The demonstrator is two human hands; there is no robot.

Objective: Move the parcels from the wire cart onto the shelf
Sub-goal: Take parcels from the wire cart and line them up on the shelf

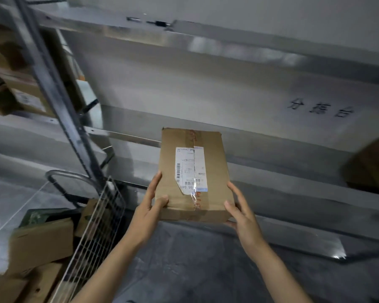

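I hold a flat cardboard parcel (193,176) between both hands at the front of the steel shelf (271,149). My left hand (150,206) grips its near left corner, thumb on top; my right hand (241,212) clasps the near right corner, fingers curled under. The white shipping label (189,169) faces up. The shelf is brushed metal, dim and reflective. The wire cart (96,226) stands lower left, with more cardboard boxes (42,243) in it. A dark upright post (59,90) rises behind it.

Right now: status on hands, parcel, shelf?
Both hands, left and right, grip the parcel at its near corners. Parcel at the shelf. Nothing blocking ahead.
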